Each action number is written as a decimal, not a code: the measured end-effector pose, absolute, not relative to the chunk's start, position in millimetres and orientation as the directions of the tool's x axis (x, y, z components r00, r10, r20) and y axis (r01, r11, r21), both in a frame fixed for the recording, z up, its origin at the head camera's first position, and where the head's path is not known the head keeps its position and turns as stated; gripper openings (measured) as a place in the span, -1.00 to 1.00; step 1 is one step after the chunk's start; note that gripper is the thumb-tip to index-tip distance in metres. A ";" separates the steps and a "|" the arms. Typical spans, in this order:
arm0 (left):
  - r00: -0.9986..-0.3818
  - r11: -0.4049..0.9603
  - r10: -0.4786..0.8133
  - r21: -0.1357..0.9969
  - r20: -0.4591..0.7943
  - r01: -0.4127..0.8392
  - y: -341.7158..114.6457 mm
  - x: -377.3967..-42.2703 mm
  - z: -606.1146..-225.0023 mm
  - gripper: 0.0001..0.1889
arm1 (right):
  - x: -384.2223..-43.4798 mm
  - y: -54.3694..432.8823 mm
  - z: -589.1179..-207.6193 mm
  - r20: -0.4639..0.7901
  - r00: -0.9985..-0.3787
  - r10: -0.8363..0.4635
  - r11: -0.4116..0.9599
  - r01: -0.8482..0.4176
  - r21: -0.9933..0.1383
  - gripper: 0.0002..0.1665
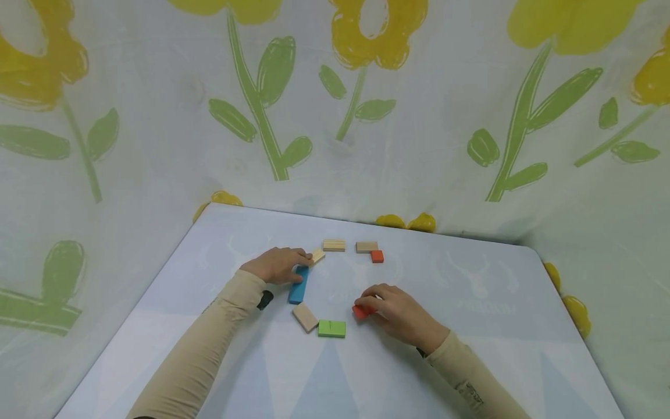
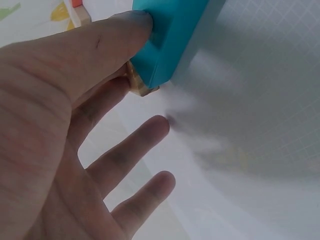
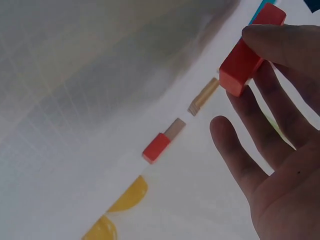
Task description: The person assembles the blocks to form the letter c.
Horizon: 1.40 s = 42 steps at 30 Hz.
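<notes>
My left hand [image 1: 277,265] is at the blue block [image 1: 298,286], its thumb on the block's face near the far end. Its index finger touches a small wooden block [image 1: 317,256] beside that end, while the other fingers stretch out loosely in the left wrist view. My right hand [image 1: 400,314] pinches a red block [image 3: 245,62] between thumb and fingers, right of the green block [image 1: 332,329]. A pale wooden block [image 1: 305,318] lies between the blue and green ones. The blocks form a loose ring.
At the ring's far side lie a ridged wooden block [image 1: 334,245], a plain wooden block [image 1: 366,247] and, touching it, a second red block [image 1: 377,256]. The white table [image 1: 471,291] ends at a flower-printed cloth [image 1: 419,145].
</notes>
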<state>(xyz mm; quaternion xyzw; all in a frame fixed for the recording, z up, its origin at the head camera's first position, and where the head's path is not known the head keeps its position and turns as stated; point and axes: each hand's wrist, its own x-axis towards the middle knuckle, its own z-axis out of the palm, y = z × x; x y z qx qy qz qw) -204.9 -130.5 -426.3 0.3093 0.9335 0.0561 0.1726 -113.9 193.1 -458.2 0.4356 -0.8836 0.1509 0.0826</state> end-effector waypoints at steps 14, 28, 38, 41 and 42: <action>-0.745 0.798 0.602 0.217 -0.288 0.562 -130.8 -207.1 -427.8 -0.48 | -115.6 192.2 -467.6 0.222 -0.595 -0.772 0.556 -0.802 -0.219 -0.50; -0.750 0.806 0.591 0.211 -0.296 0.552 -129.7 -206.8 -427.3 -0.48 | -115.0 196.0 -464.8 0.166 -0.659 -0.734 0.622 -0.750 -0.227 -0.63; -0.750 0.805 0.593 0.210 -0.294 0.554 -128.9 -206.0 -426.9 -0.47 | -111.3 195.5 -466.2 0.137 -0.656 -0.742 0.617 -0.748 -0.245 -0.63; -0.751 0.805 0.593 0.204 -0.291 0.557 -128.7 -205.5 -426.3 -0.48 | -109.4 194.5 -466.1 0.121 -0.657 -0.744 0.617 -0.745 -0.253 -0.64; -0.750 0.804 0.595 0.201 -0.289 0.560 -128.6 -205.3 -426.2 -0.48 | -108.7 194.3 -466.0 0.117 -0.657 -0.745 0.617 -0.744 -0.255 -0.64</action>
